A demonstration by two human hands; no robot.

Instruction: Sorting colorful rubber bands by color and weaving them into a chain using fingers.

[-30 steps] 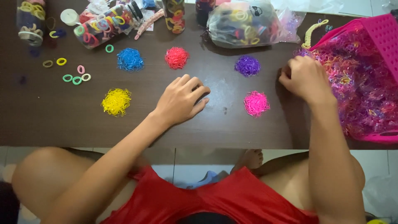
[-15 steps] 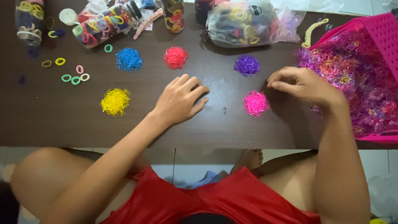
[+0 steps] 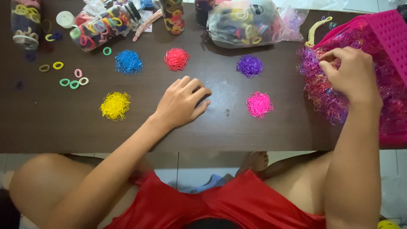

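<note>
Your right hand (image 3: 354,74) has thumb and forefinger pinched together at the tips, down in the mixed heap of tiny elastic bands (image 3: 326,91) that spills from the pink basket (image 3: 392,38). Can't tell whether a band sits between them; too small, and the knuckles cover the spot. Other fingers curl loosely over the heap.

Your left hand (image 3: 182,101) lies palm-down on the dark table (image 3: 51,131), fingers loosely together and bent, holding nothing. It rests between the yellow pile (image 3: 115,105) and the pink pile (image 3: 259,104), touching neither.

Further out, the sorted piles sit well apart: blue pile (image 3: 128,62), red pile (image 3: 177,59), purple pile (image 3: 249,66). Beyond them, a clear bag of hair ties (image 3: 243,23) and a tipped jar of hair ties (image 3: 101,27).

Risks, as I judge them:
- Bands are light and springy, so a pinch may lift a tangled clump, not one, w/ stray colours along.
- The heap overhangs the basket's near side; dragging your wrist thru it could scatter bands on the table or off the edge.
- The pink pile is near the heap, so spill could mix back in.

Hard to see: the basket is cut off at right, jars at the top edge are cropped, and single band colours in the heap blur together.
</note>
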